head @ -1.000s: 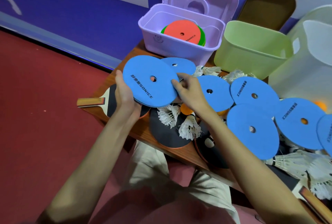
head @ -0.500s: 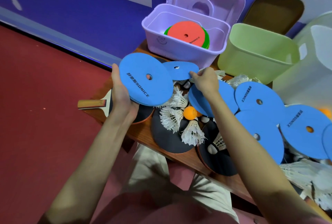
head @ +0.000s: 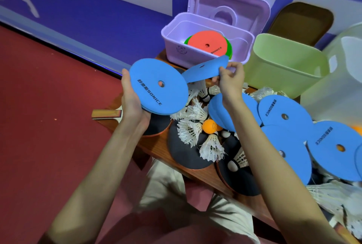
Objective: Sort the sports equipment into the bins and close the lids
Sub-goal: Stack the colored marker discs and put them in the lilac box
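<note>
Left grip [head: 133,96]: grasping a stack of flat blue foam discs [head: 158,87].
Right grip [head: 231,81]: pinching one blue foam disc [head: 205,70], at 6 o'clock of the lilac plastic bin [head: 176,47].

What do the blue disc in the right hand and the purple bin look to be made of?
Blue disc: likely soft rubber or foam, matte; it bends where the right hand pinches its edge. Purple bin: apparently rigid moulded plastic, smooth with a slight sheen, judging by its uniform walls and rounded rim.

Even indoor light, soft shadows, wide-angle bending and blur at edges.
</note>
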Demonstrator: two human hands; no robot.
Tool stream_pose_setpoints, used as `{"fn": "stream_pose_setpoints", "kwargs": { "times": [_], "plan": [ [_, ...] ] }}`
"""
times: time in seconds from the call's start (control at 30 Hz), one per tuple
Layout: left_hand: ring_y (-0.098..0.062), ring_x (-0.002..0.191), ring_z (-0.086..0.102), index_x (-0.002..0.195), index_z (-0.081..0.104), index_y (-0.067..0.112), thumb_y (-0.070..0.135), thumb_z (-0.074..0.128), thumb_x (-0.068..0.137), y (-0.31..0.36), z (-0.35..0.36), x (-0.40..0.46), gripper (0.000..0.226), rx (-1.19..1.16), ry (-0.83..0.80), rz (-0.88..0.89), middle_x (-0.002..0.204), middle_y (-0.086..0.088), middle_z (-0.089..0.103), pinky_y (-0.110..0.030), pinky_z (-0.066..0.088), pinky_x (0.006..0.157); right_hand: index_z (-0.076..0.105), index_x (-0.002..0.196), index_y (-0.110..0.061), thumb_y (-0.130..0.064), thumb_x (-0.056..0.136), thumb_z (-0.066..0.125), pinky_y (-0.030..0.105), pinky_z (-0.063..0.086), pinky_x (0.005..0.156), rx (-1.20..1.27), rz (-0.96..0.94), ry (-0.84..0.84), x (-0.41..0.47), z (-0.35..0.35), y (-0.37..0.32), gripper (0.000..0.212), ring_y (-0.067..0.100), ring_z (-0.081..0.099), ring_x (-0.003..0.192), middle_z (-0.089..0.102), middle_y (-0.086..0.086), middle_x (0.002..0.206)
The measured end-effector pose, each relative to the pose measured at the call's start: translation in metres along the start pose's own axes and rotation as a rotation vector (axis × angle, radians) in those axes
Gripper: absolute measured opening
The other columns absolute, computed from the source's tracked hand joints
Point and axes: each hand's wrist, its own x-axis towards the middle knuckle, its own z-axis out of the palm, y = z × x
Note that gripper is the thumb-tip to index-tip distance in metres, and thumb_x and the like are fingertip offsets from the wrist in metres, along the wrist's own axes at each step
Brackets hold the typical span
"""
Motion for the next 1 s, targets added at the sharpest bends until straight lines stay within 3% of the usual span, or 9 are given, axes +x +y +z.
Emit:
{"fn": "stream_pose_setpoints", "kwargs": {
  "times": [0.23, 0.43, 0.53, 0.63, 0.77, 0.87, 1.0],
  "plan": [
    [-0.022, 0.103, 0.068, 0.124, 0.060, 0.013, 0.048, 0.033, 0.101, -0.004, -0.002, -0.001, 0.050, -0.041, 0.057, 0.009, 0.114, -0.005, 0.070, -0.040, 0.057, 0.084, 0.039, 0.098, -0.015, 0.001, 0.096, 0.042, 0.020, 0.041, 0.050, 0.224, -0.180, 0.058, -0.018, -0.018, -0.022, 0.017, 0.007, 0.049, 0.041, 0.052, -0.006, 0.044],
    [-0.023, 0.101, 0.068, 0.128, 0.057, 0.012, 0.042, 0.031, 0.103, -0.014, 0.007, -0.003, 0.047, -0.062, -0.004, -0.057, 0.114, -0.008, 0.069, -0.044, 0.055, 0.086, 0.046, 0.092, -0.014, 0.001, 0.096, 0.046, 0.020, 0.048, 0.053, 0.536, -0.011, -0.197, -0.038, -0.020, -0.040, 0.016, 0.007, 0.048, 0.045, 0.060, -0.004, 0.059],
    [-0.026, 0.105, 0.065, 0.127, 0.059, 0.015, 0.039, 0.030, 0.103, -0.019, 0.017, -0.003, 0.044, -0.049, -0.060, -0.097, 0.115, -0.007, 0.069, -0.043, 0.055, 0.085, 0.051, 0.090, -0.012, 0.000, 0.095, 0.049, 0.020, 0.047, 0.052, 0.437, 0.114, -0.313, -0.045, -0.022, -0.030, 0.013, 0.009, 0.046, 0.045, 0.061, 0.000, 0.063],
    [-0.027, 0.108, 0.064, 0.127, 0.059, 0.014, 0.038, 0.032, 0.102, -0.022, 0.026, -0.004, 0.044, -0.064, -0.086, -0.126, 0.117, -0.007, 0.068, -0.041, 0.056, 0.079, 0.053, 0.085, -0.009, -0.001, 0.094, 0.051, 0.020, 0.038, 0.048, 0.138, 0.176, -0.402, -0.049, -0.030, -0.018, 0.012, 0.010, 0.041, 0.042, 0.052, -0.001, 0.052],
    [-0.027, 0.103, 0.066, 0.122, 0.062, 0.014, 0.038, 0.030, 0.103, -0.026, 0.037, -0.007, 0.044, -0.030, -0.110, -0.133, 0.115, -0.008, 0.069, -0.044, 0.056, 0.084, 0.053, 0.080, -0.008, -0.006, 0.093, 0.056, 0.016, 0.036, 0.043, -0.122, 0.123, -0.356, -0.047, -0.044, -0.012, 0.014, 0.008, 0.041, 0.040, 0.048, -0.006, 0.045],
    [-0.029, 0.101, 0.066, 0.120, 0.062, 0.015, 0.042, 0.028, 0.103, -0.029, 0.049, -0.006, 0.046, -0.015, -0.109, -0.151, 0.114, -0.010, 0.069, -0.042, 0.056, 0.079, 0.056, 0.083, -0.009, -0.012, 0.092, 0.059, 0.013, 0.037, 0.044, -0.261, 0.043, -0.255, -0.040, -0.048, -0.012, 0.011, 0.001, 0.049, 0.048, 0.054, -0.001, 0.062],
    [-0.030, 0.104, 0.066, 0.124, 0.061, 0.017, 0.055, 0.030, 0.099, -0.033, 0.065, 0.003, 0.055, -0.005, -0.120, -0.185, 0.115, -0.009, 0.069, -0.045, 0.056, 0.084, 0.049, 0.101, -0.012, -0.024, 0.092, 0.061, 0.023, 0.051, 0.056, -0.343, 0.068, -0.233, -0.028, -0.054, -0.014, 0.019, 0.012, 0.057, 0.073, 0.055, 0.001, 0.086]
  ]
}}
